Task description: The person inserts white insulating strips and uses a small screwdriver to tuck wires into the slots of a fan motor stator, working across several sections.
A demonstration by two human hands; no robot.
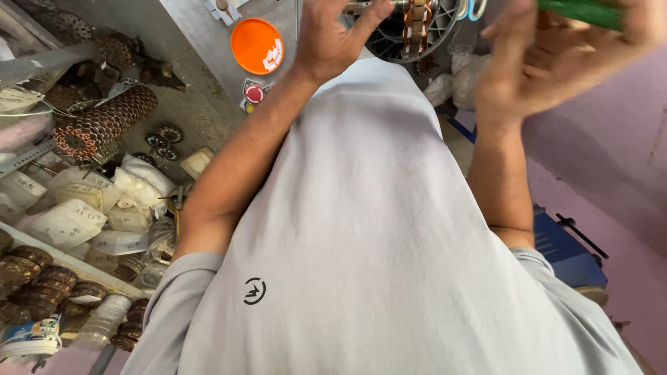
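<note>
My left hand (333, 35) is reaching up to the top edge of the view, its thumb and fingers pinching a thin metal shaft (361, 7) that is running sideways into a stator (417, 24), a ring of stacked metal wound with copper wire. The stator is sitting in front of a round grey grille (424, 35), just right of my thumb. My right hand (549, 55) is blurring in the upper right, fingers curling around a green bar (583, 10) at the top edge; how tightly I am gripping it I cannot tell. A pair of light blue loops (471, 8) is hanging between the stator and that hand.

My grey shirt (375, 229) is filling the middle of the view, both forearms coming out of its short sleeves.

Left of my left wrist, an orange disc (257, 45) is lying on a grey metal worktop (201, 35), and a red button (254, 92) is sitting just below it. Further left, a long roll of copper-coloured rings (104, 121) is lying tilted, with more wound cores (31, 274) stacking along a shelf at the lower left. White bags (104, 201) are piling up between the two. On my right, a blue box (566, 246) is standing against a pink wall (611, 153).
</note>
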